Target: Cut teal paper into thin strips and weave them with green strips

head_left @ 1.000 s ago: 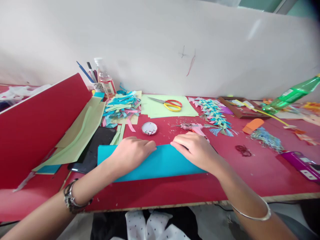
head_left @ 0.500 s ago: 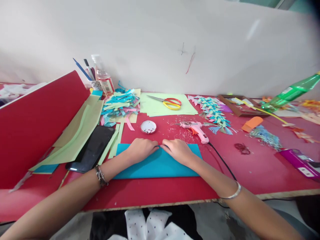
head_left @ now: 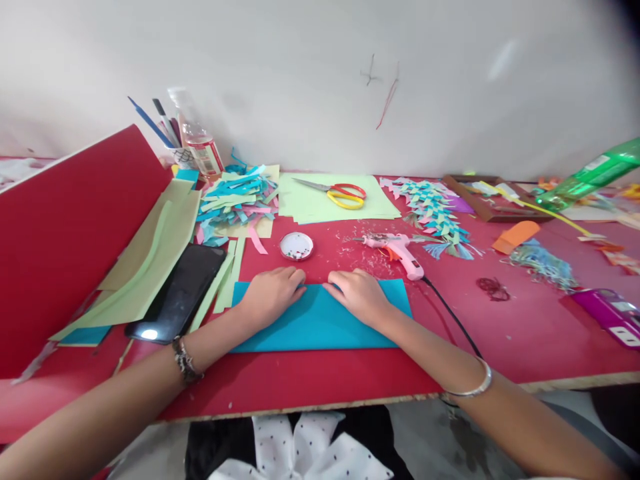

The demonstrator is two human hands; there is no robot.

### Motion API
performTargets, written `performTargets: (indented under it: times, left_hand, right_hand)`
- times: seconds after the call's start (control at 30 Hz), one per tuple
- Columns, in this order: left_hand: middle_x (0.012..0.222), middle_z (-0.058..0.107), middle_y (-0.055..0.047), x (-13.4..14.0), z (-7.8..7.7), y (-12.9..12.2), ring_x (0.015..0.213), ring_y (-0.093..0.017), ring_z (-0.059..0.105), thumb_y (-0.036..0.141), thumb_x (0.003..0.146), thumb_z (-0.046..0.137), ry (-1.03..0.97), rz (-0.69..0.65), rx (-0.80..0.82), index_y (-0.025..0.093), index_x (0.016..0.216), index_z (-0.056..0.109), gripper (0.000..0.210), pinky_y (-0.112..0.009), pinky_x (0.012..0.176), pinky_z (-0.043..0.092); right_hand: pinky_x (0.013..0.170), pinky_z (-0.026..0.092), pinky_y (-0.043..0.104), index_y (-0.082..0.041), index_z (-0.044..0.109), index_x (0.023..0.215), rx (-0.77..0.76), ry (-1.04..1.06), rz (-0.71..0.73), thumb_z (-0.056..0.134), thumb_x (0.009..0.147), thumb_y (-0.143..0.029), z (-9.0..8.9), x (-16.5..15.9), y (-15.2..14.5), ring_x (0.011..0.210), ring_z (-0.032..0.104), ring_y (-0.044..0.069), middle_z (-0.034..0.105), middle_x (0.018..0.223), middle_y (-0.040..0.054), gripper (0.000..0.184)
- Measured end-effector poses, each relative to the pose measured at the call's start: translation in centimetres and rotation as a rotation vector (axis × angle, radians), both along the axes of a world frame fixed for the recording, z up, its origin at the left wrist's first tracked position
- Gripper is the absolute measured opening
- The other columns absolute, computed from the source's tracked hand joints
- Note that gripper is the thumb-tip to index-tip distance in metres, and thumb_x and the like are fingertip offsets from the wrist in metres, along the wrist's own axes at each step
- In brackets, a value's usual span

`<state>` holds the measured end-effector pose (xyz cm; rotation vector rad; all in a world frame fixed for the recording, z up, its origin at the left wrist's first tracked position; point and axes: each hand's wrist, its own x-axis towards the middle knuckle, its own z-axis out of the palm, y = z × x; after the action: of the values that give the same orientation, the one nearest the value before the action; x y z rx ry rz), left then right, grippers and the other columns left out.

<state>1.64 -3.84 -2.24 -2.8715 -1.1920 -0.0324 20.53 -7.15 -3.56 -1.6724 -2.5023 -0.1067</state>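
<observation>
A sheet of blue paper (head_left: 320, 327), apparently folded, lies lengthwise near the front of the red table. My left hand (head_left: 274, 293) presses on its far edge left of the middle, fingers curled over that edge. On the right part of the same edge sits my right hand (head_left: 360, 297), thumb toward the middle and fingers bent over the paper. A gap of bare blue edge separates the two hands. Their fingertips are partly hidden. Just beyond them are a round white lid (head_left: 297, 247) with small bits in it and a pink glue gun (head_left: 400, 252).
Scissors (head_left: 335, 192) rest on pale green sheets (head_left: 305, 212) by the wall. Cut paper strips (head_left: 237, 200), a black phone (head_left: 175, 293) and a red board (head_left: 75, 247) are at left. At right are a woven paper piece (head_left: 430, 213), a brown tray (head_left: 500, 212) and a green bottle (head_left: 590, 177).
My hands have slid apart along the paper's far edge, the left one leftward and the right one slightly rightward. The view has shifted a little. The paper still lies flat.
</observation>
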Motion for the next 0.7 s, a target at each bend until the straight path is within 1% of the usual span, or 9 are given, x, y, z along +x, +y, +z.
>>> performTargets:
  times: [0.07, 0.13, 0.2, 0.27, 0.33, 0.43, 0.5, 0.6, 0.7]
  left_hand:
    - [0.095, 0.055, -0.009, -0.1, 0.0, -0.6, 0.09, -0.021, 0.052, 0.027, 0.086, 0.033, -0.051, -0.057, 0.024, 0.016, 0.102, 0.05, 0.025, -0.032, 0.071, 0.043]
    - [0.112, 0.049, -0.01, -0.3, -0.2, -1.4, 0.102, -0.022, 0.046, 0.028, 0.086, 0.034, -0.099, -0.162, 0.007, 0.019, 0.113, 0.045, 0.031, -0.035, 0.082, 0.039]
    - [0.126, 0.039, -0.008, -0.7, -0.4, -2.2, 0.114, -0.023, 0.037, 0.035, 0.085, 0.034, -0.136, -0.304, -0.048, 0.023, 0.12, 0.04, 0.037, -0.038, 0.093, 0.031]
    - [0.134, 0.031, -0.005, -1.2, -0.5, -2.9, 0.122, -0.023, 0.027, 0.039, 0.085, 0.032, -0.146, -0.4, -0.105, 0.025, 0.123, 0.038, 0.041, -0.043, 0.1, 0.018]
    - [0.138, 0.026, -0.004, -1.8, -0.3, -3.4, 0.126, -0.023, 0.021, 0.039, 0.086, 0.03, -0.132, -0.452, -0.168, 0.026, 0.126, 0.033, 0.043, -0.045, 0.102, 0.01]
    - [0.139, 0.023, -0.003, -2.8, 0.1, -3.6, 0.127, -0.02, 0.02, 0.035, 0.087, 0.028, -0.092, -0.529, -0.276, 0.029, 0.129, 0.028, 0.043, -0.043, 0.103, 0.01]
    - [0.14, 0.022, -0.001, -3.3, 0.5, -3.7, 0.127, -0.019, 0.02, 0.036, 0.087, 0.028, -0.078, -0.57, -0.333, 0.032, 0.129, 0.027, 0.042, -0.042, 0.103, 0.009]
    - [0.14, 0.02, -0.002, -4.0, 0.8, -3.7, 0.127, -0.023, 0.019, 0.047, 0.083, 0.032, -0.077, -0.607, -0.398, 0.034, 0.129, 0.024, 0.049, -0.049, 0.102, 0.0]
    - [0.139, 0.021, -0.003, -4.6, 0.9, -3.9, 0.127, -0.028, 0.017, 0.057, 0.075, 0.038, -0.082, -0.599, -0.446, 0.034, 0.13, 0.023, 0.061, -0.055, 0.098, -0.006]
  right_hand:
    - [0.057, 0.023, 0.026, -0.017, 0.051, 0.072, 0.004, 0.0, 0.005, 0.037, 0.086, -0.032, 0.0, 0.0, 0.0, 0.064, 0.055, 0.013, 0.063, 0.07, 0.002, 0.025]
    - [0.057, 0.023, 0.025, -0.017, 0.051, 0.073, 0.0, 0.002, 0.009, 0.038, 0.086, -0.031, 0.0, 0.0, 0.0, 0.064, 0.055, 0.013, 0.063, 0.07, 0.0021, 0.023]
    - [0.058, 0.023, 0.025, -0.017, 0.051, 0.072, -0.009, 0.004, 0.015, 0.039, 0.086, -0.029, 0.0, 0.0, 0.0, 0.064, 0.055, 0.013, 0.062, 0.07, 0.0016, 0.022]
    - [0.058, 0.024, 0.025, -0.017, 0.05, 0.072, -0.016, 0.006, 0.023, 0.039, 0.086, -0.029, 0.0, 0.0, 0.0, 0.064, 0.055, 0.013, 0.062, 0.07, 0.001, 0.021]
    - [0.059, 0.024, 0.025, -0.017, 0.05, 0.072, -0.019, 0.011, 0.03, 0.038, 0.086, -0.03, 0.0, 0.0, 0.0, 0.065, 0.055, 0.012, 0.062, 0.07, 0.0007, 0.023]
    - [0.06, 0.024, 0.025, -0.017, 0.051, 0.072, -0.021, 0.021, 0.033, 0.036, 0.087, -0.032, -0.1, 0.1, 0.0, 0.066, 0.055, 0.012, 0.062, 0.07, 0.0008, 0.026]
    - [0.061, 0.024, 0.025, -0.017, 0.051, 0.072, -0.02, 0.024, 0.033, 0.035, 0.087, -0.032, -0.1, 0.1, 0.0, 0.067, 0.055, 0.012, 0.062, 0.07, 0.0009, 0.027]
    - [0.061, 0.024, 0.024, -0.017, 0.051, 0.072, -0.02, 0.028, 0.043, 0.035, 0.087, -0.032, -0.2, 0.2, 0.1, 0.068, 0.055, 0.012, 0.062, 0.07, 0.0008, 0.026]
    - [0.06, 0.024, 0.025, -0.017, 0.051, 0.072, -0.021, 0.029, 0.065, 0.035, 0.087, -0.031, -0.1, 0.3, 0.1, 0.067, 0.055, 0.012, 0.061, 0.07, 0.0002, 0.026]
